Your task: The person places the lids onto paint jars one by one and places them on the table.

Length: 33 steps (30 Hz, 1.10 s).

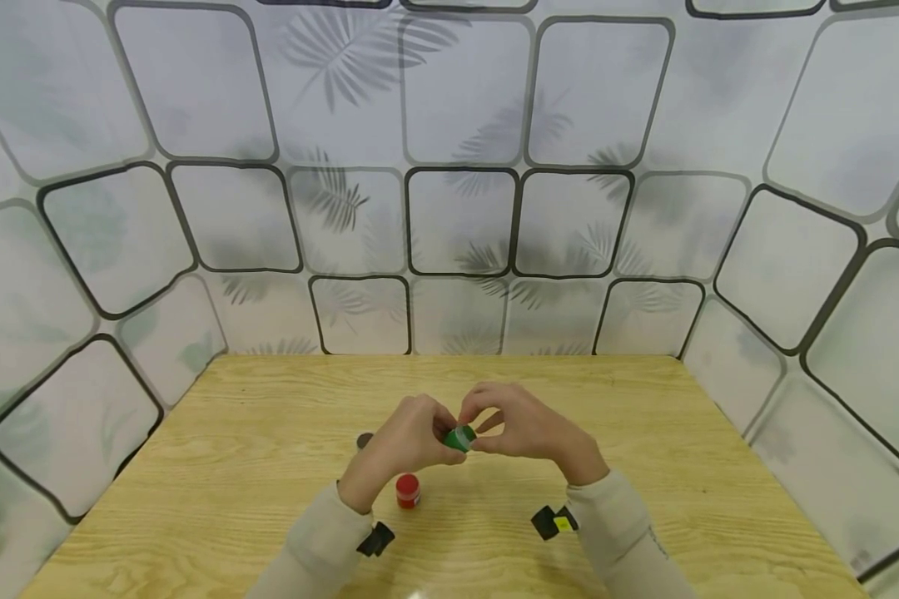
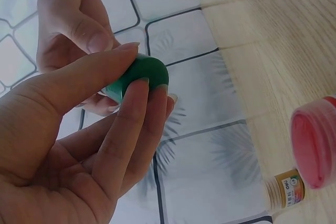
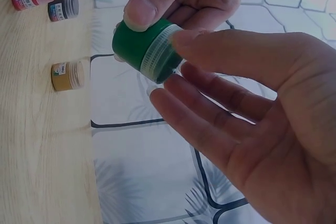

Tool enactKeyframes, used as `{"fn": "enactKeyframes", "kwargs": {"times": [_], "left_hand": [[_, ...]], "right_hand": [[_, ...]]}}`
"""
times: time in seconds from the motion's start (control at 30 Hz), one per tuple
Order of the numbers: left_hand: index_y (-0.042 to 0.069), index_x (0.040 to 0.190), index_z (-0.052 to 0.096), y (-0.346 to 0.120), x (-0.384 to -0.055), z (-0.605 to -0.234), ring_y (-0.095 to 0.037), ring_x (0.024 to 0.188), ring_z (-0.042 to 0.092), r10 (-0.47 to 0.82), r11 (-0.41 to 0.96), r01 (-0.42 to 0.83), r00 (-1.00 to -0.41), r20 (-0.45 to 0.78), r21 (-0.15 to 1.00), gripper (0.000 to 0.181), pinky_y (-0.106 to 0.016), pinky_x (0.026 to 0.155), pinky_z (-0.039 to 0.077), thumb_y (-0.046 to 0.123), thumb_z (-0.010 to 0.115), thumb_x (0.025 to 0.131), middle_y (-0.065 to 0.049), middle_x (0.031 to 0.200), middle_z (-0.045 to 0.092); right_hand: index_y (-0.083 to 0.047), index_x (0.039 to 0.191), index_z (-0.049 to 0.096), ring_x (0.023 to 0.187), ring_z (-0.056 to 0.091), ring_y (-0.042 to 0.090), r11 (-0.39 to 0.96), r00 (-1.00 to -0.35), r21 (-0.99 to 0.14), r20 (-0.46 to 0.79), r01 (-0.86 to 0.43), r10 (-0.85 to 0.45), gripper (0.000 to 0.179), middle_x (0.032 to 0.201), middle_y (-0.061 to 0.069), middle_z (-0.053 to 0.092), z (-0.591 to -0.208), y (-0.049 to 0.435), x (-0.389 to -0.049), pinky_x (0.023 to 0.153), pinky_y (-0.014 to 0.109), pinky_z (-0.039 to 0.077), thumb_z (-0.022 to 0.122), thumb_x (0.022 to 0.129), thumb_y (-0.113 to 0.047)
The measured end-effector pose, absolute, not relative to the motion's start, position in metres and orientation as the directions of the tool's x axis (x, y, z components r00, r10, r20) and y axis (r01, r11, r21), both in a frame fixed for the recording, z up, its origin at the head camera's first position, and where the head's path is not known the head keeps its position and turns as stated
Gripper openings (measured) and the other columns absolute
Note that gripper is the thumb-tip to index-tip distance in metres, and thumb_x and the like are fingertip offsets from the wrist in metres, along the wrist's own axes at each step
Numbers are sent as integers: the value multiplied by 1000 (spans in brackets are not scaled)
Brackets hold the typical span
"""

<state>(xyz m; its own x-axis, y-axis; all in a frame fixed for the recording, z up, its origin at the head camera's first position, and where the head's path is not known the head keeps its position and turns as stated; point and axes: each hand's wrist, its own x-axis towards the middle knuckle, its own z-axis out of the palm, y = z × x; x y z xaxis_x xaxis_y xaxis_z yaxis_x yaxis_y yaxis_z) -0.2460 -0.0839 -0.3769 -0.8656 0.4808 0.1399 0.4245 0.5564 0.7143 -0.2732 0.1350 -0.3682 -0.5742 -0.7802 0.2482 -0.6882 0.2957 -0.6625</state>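
Above the table, a small green paint jar (image 1: 460, 438) with a clear ribbed lid (image 3: 158, 53) is held tilted between both hands. My left hand (image 1: 412, 437) pinches the green body; in the left wrist view the thumb and fingertips are around its rounded green end. From the other side my right hand (image 1: 520, 424) pinches the lid end, the thumb on the ribbed rim and fingertips at the lower edge. The lid appears to be on the jar. Near my left forearm stands a red paint jar (image 1: 408, 491).
A dark jar (image 1: 364, 440) sits on the wooden table (image 1: 285, 408), partly behind my left arm. In the right wrist view, a gold-yellow jar (image 3: 67, 76) also stands on the table. Patterned curtain walls (image 1: 460, 220) enclose the back and sides.
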Motion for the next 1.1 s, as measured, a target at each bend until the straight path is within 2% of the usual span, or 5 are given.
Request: {"fn": "enactKeyframes", "kwargs": {"times": [0.27,0.53,0.83,1.03,1.1], "left_hand": [[3,92,81,-83,-245,-376,-5,65,68,481,557,433,-864,150,709,15,-21,61,58,8,88,80,-5,82,78],[3,91,81,-82,-243,-375,-5,65,68,483,558,431,-864,145,709,13,-21,61,57,7,87,80,-5,82,78],[6,88,81,-80,-243,-377,-6,66,68,482,558,430,-864,145,710,9,-22,61,57,7,86,81,-4,81,78],[6,88,82,-79,-243,-377,-6,67,68,488,561,437,-861,145,703,9,-22,61,57,8,87,81,-4,82,78],[6,88,81,-79,-243,-377,-7,67,68,493,561,440,-858,144,701,10,-22,61,57,8,87,81,-5,82,78]], "right_hand": [[-12,105,75,104,67,17,293,-582,-688,229,-664,-780,17,111,5,69,-370,135,-274,83,23,61,76,91,-2],[-11,108,76,96,71,18,326,-599,-665,229,-672,-767,14,108,7,71,-369,136,-273,79,23,61,76,94,-11],[-12,103,76,83,71,8,398,-633,-632,195,-665,-749,14,96,1,77,-371,135,-276,76,25,60,71,99,-24],[-10,101,76,75,72,10,404,-641,-650,169,-644,-749,16,90,2,78,-371,135,-276,72,23,60,69,100,-25],[-10,101,76,73,73,15,402,-640,-654,165,-640,-751,16,88,2,78,-371,135,-276,71,23,59,69,101,-24]]}}
